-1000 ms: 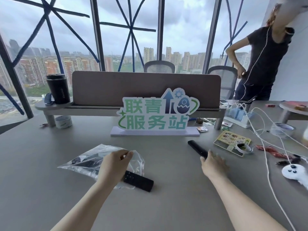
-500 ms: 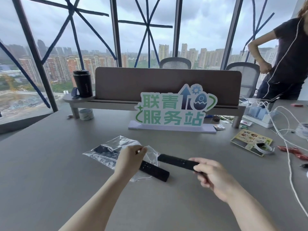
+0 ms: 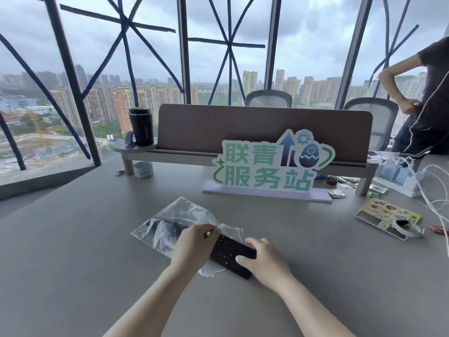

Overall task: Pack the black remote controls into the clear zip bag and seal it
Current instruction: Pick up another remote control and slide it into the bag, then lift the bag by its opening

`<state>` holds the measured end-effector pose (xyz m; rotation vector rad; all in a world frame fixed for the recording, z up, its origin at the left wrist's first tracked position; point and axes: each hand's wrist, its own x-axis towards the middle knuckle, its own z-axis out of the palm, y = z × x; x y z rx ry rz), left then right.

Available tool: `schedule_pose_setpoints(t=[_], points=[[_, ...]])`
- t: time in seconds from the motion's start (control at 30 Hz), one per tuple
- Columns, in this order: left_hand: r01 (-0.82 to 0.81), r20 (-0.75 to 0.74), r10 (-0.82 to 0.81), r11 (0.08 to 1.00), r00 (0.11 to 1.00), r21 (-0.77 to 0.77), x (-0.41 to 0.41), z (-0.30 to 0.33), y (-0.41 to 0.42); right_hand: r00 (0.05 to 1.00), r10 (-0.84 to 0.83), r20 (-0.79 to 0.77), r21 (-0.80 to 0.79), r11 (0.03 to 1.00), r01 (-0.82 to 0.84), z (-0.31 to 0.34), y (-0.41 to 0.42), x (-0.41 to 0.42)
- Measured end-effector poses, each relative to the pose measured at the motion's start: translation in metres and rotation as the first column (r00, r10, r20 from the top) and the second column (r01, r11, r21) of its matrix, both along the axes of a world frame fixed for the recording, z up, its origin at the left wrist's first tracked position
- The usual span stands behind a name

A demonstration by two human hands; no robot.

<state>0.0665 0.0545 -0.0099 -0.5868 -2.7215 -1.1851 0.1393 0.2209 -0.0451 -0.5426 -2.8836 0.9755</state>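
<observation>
With dark remotes already seen inside the clear zip bag point(image 3: 170, 227), its mouth is pinched by the left hand point(image 3: 194, 246) while two remotes point(image 3: 230, 254), gripped just beside it by the right hand point(image 3: 262, 261), remain half outside, the seal judged undone.

Second remote point(image 3: 239, 250), right hand point(image 3: 263, 261): from mid-air to bag mouth point(image 3: 228, 231).

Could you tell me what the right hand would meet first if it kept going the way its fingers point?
Likely the bag mouth and the left hand pinching it; the right hand points left along the remotes.
</observation>
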Motion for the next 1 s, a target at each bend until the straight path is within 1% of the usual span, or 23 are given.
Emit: schedule_pose_setpoints(t=[0.07, 0.13, 0.17, 0.23, 0.3, 0.37, 0.43, 0.5, 0.57, 0.6, 0.67, 0.7, 0.73, 0.8, 0.83, 0.9, 1.0], points=[[0.036, 0.040, -0.034, 0.999, 0.999, -0.034, 0.001, 0.000, 0.000, 0.997, 0.021, -0.077, -0.079, 0.996, -0.027, -0.002, -0.004, -0.005], [0.061, 0.094, -0.052, 0.993, 0.994, -0.105, 0.002, -0.001, -0.003, 0.987, -0.028, -0.156, -0.178, 0.984, 0.000, -0.001, -0.006, -0.011], [0.069, 0.117, -0.052, 0.987, 0.992, -0.142, 0.001, -0.002, -0.006, 0.979, -0.062, -0.192, -0.186, 0.982, 0.026, 0.001, -0.007, -0.015], [0.117, 0.154, -0.079, 0.960, 0.985, -0.254, -0.001, -0.004, -0.014, 0.981, -0.069, -0.182, -0.141, 0.989, 0.043, 0.005, -0.005, -0.023], [0.193, 0.188, -0.126, 0.896, 0.974, -0.400, 0.002, -0.004, -0.023, 0.995, -0.017, -0.103, -0.102, 0.995, 0.006, 0.008, -0.006, -0.034], [0.234, 0.199, -0.150, 0.820, 0.968, -0.523, 0.008, -0.005, -0.032, 0.998, -0.005, -0.065, -0.069, 0.998, 0.000, 0.007, -0.010, -0.046], [0.211, 0.169, -0.136, 0.780, 0.976, -0.589, 0.015, -0.009, -0.040, 0.995, -0.045, -0.091, -0.004, 0.999, 0.045, 0.004, -0.011, -0.054], [0.130, 0.121, -0.072, 0.799, 0.990, -0.587, 0.021, -0.014, -0.046, 0.984, -0.129, -0.126, -0.013, 0.992, 0.128, 0.002, -0.009, -0.054], [0.020, 0.074, 0.020, 0.866, 0.997, -0.499, 0.026, -0.015, -0.049, 0.965, -0.210, -0.157, -0.091, 0.976, 0.197, 0.001, -0.008, -0.048], [-0.032, 0.070, 0.066, 0.913, 0.995, -0.406, 0.026, -0.014, -0.051, 0.956, -0.240, -0.166, -0.158, 0.964, 0.215, 0.003, -0.009, -0.043], [-0.109, 0.093, 0.124, 0.983, 0.988, -0.146, 0.024, -0.003, -0.054, 0.942, -0.287, -0.172, -0.342, 0.915, 0.216, 0.016, -0.014, -0.034], [-0.138, 0.102, 0.137, 0.990, 0.985, -0.001, 0.022, 0.008, -0.056, 0.936, -0.302, -0.182, -0.427, 0.882, 0.201, 0.028, -0.016, -0.030], [-0.158, 0.102, 0.146, 0.979, 0.984, 0.126, 0.016, 0.023, -0.057, 0.930, -0.312, -0.196, -0.502, 0.846, 0.178, 0.043, -0.018, -0.027], [-0.175, 0.059, 0.165, 0.939, 0.985, 0.296, 0.002, 0.059, -0.059, 0.915, -0.327, -0.238, -0.601, 0.789, 0.126, 0.083, -0.020, -0.017], [-0.167, 0.035, 0.165, 0.922, 0.986, 0.349, -0.004, 0.080, -0.059, 0.902, -0.333, -0.273, -0.618, 0.779, 0.101, 0.104, -0.021, -0.012], [-0.137, -0.021, 0.158, 0.906, 0.987, 0.401, -0.015, 0.117, -0.058, 0.868, -0.339, -0.363, -0.600, 0.798, 0.060, 0.142, -0.021, 0.000], [-0.106, -0.074, 0.148, 0.906, 0.986, 0.410, -0.018, 0.156, -0.057, 0.829, -0.306, -0.468, -0.471, 0.880, 0.059, 0.179, -0.021, 0.011]])
